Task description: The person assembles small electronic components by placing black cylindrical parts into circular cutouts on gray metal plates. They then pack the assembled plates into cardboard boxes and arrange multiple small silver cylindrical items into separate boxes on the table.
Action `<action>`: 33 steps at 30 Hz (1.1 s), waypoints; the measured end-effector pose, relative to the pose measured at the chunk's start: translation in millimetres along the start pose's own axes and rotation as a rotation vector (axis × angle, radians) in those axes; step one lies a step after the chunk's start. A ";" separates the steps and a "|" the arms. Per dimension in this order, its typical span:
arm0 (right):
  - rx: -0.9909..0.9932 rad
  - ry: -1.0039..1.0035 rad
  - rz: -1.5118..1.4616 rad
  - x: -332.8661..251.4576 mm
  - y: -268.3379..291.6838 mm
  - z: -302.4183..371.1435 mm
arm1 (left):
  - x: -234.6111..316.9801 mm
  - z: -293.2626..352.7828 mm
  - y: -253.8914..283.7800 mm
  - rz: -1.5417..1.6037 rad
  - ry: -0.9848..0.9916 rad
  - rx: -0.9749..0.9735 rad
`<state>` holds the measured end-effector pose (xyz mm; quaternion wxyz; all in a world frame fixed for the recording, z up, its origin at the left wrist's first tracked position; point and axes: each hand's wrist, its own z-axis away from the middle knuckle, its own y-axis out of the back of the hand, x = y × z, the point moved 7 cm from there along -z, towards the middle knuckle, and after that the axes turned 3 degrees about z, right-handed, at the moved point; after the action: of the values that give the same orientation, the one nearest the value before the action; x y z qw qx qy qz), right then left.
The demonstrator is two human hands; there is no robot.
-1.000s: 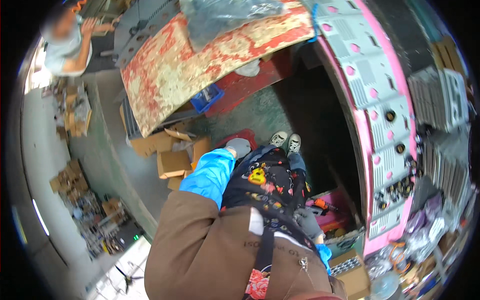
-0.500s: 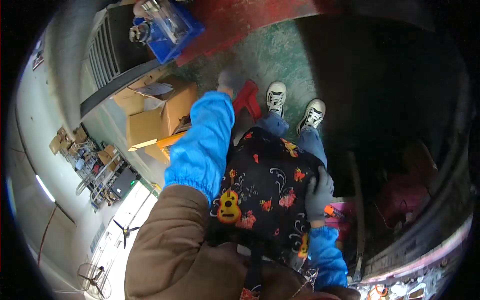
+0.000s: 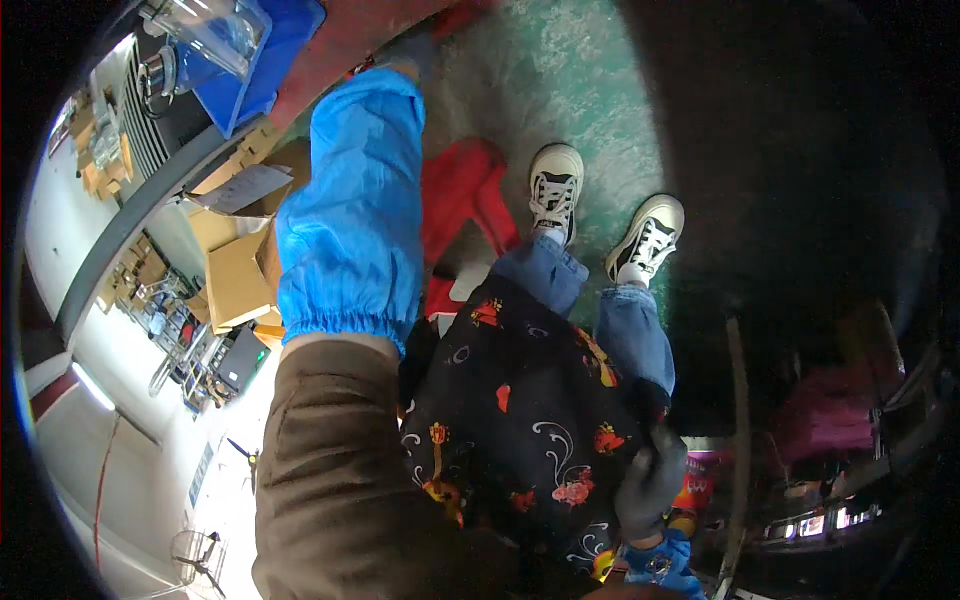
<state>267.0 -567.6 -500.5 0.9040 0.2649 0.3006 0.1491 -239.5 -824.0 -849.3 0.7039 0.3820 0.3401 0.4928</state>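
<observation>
My left arm, in a blue sleeve cover (image 3: 355,195), stretches forward. At its end my left hand (image 3: 416,50) is a dark blur beside the edge of a dark red surface (image 3: 345,42), and its fingers cannot be made out. My right hand (image 3: 650,485), in a grey glove, lies against the side of my black flowered apron (image 3: 520,430) near the thigh. Its fingers look extended, with nothing seen in them. Beside my left sleeve stands a red forked piece (image 3: 465,195), partly hidden by the arm.
A blue bin (image 3: 270,75) with clear plastic items sits at the upper left. Below it is an open cardboard box (image 3: 240,280). My shoes (image 3: 556,195) rest on the worn green floor (image 3: 590,70). A dark machine-like mass and a pole (image 3: 738,450) stand at right.
My left arm has reached farther forward, from near the red piece to the dark red surface. The view has shifted. My right hand stays at the apron's side.
</observation>
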 end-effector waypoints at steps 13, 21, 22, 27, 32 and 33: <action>0.007 0.174 0.046 -24.0 -10.7 -8.5 | 50.6 107.8 -40.2 -0.034 -0.041 0.080; -0.036 0.236 0.061 -23.9 -8.2 -14.1 | 40.6 147.5 -66.1 0.719 -0.219 0.133; -0.027 0.239 0.057 -23.7 -9.4 -14.1 | 37.6 141.5 -55.6 0.446 -0.249 0.103; -0.041 0.244 0.053 -21.1 -10.8 -14.7 | -13.9 133.4 -44.8 0.643 0.024 0.306; -0.051 0.274 0.073 -16.7 -11.5 -11.7 | -65.4 124.9 -32.9 -0.007 0.067 0.448; -0.061 0.274 0.071 -15.5 -12.5 -11.8 | -75.1 120.5 -34.6 0.084 0.123 0.354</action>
<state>249.0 -579.8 -508.4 0.8563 0.2248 0.4070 0.2250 -142.7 -927.7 -814.4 0.5823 0.4832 0.4475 0.4766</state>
